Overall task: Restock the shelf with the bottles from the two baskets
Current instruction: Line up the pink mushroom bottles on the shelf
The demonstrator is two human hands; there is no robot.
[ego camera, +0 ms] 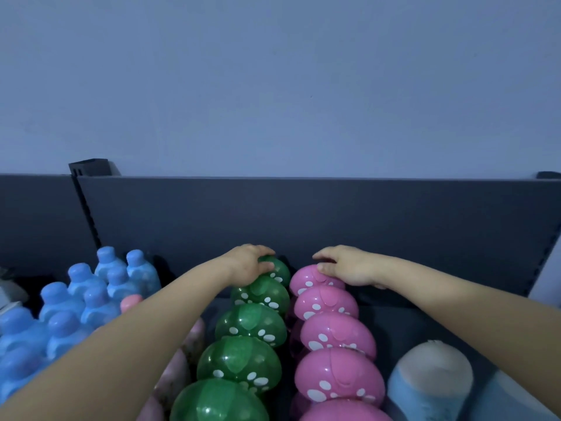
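Two rows of bottles with round spotted caps run front to back on the shelf. The left row is green (252, 326), the right row pink (337, 332). My left hand (249, 264) is cupped over the rearmost green bottle (277, 268) near the shelf's back panel. My right hand (346, 265) rests with fingers curled on the cap of the rearmost pink bottle (309, 279). Both arms reach forward across the rows. The bottle bodies are hidden beneath the caps.
Several blue bottles (76, 302) stand packed at the left, with one pink cap (131, 302) among them. A blue bottle with a beige cap (431, 375) stands at the lower right. The dark back panel (334, 214) and an upright post (86, 214) bound the shelf.
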